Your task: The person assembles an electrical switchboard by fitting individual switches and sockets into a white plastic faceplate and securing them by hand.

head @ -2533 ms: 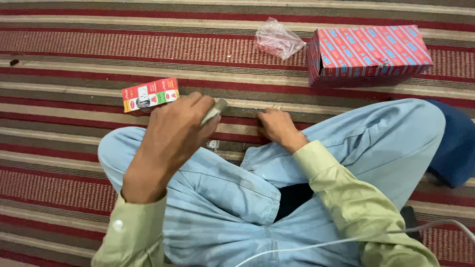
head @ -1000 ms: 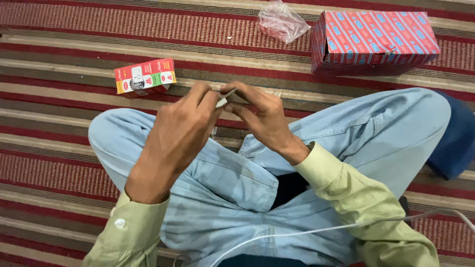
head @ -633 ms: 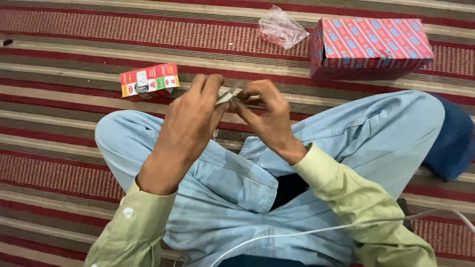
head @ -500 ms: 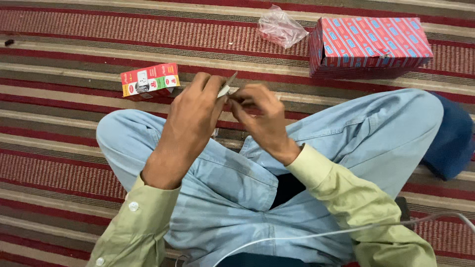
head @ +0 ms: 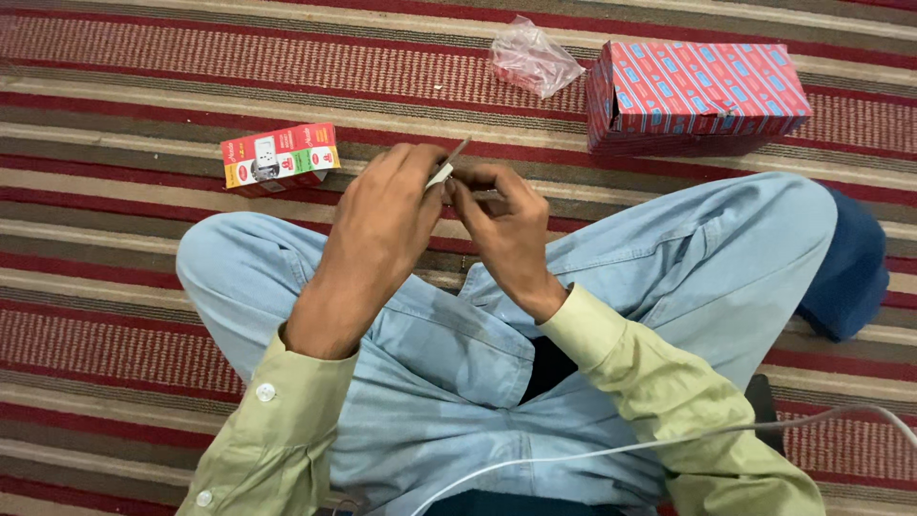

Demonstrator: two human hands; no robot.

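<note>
**Two hands pinching a small pale piece above crossed legs**

At the left of the frame, just above the middle, a small box (head: 280, 159) printed in red, green and white is lying on the striped rug (head: 143, 57), close beside the person's knee. Right of it, the left hand (head: 380, 222) is reaching up from the lower left, its olive sleeve (head: 277, 440) showing two buttons, and its fingers are closing narrowly on a small pale piece (head: 445, 169) at the centre of the frame, a little above the middle. A thin flat edge of that piece is sticking up past the fingertips; what it is cannot be told. The right hand (head: 503, 227) is meeting it from the other side, its fingertips touching the same piece, so both hands are gripping it together above the light blue trousers (head: 449, 363). Higher up, right of centre, a crumpled clear bag (head: 531, 59) is lying on the rug, just beside a large red patterned box (head: 693, 94) in the upper right. At the lower right a white cable (head: 669, 441) is crossing the lap
</note>
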